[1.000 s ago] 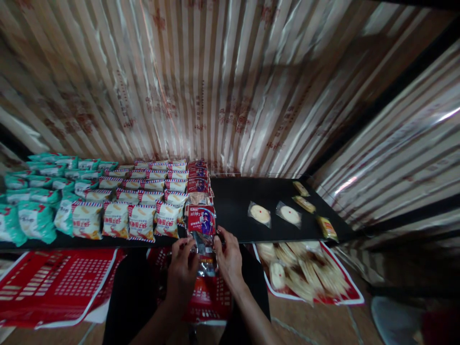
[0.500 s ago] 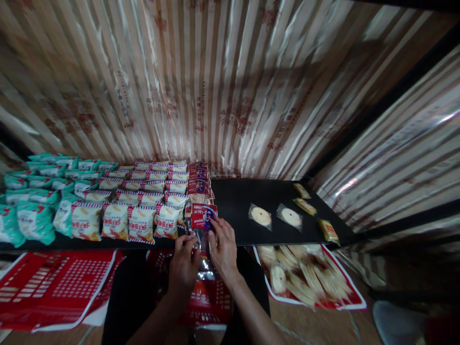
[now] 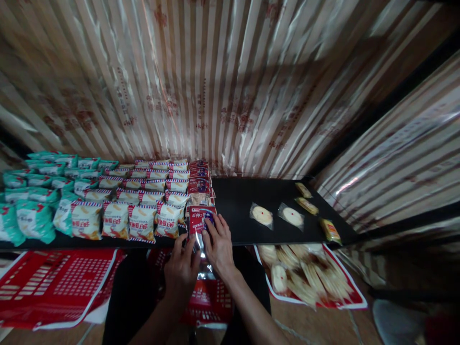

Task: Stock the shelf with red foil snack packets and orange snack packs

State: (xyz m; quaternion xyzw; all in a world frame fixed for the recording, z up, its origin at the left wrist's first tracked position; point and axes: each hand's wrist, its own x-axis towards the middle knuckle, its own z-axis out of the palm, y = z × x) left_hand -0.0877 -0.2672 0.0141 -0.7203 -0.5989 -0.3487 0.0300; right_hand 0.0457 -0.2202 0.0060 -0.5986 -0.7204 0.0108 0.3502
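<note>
Red-topped clear packet in the pinch of left hand and right hand.

Green packets left; wrapped discs, maybe cakes, right.

Saw only the top of the packet past the right hand. Lost teal packs at the left edge. Could not read the print there.

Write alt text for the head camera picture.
Left hand and right hand hold a red-topped packet at a black shelf's front edge. Rows of snack packets fill its left side; two wrapped round cakes lie right.
</note>
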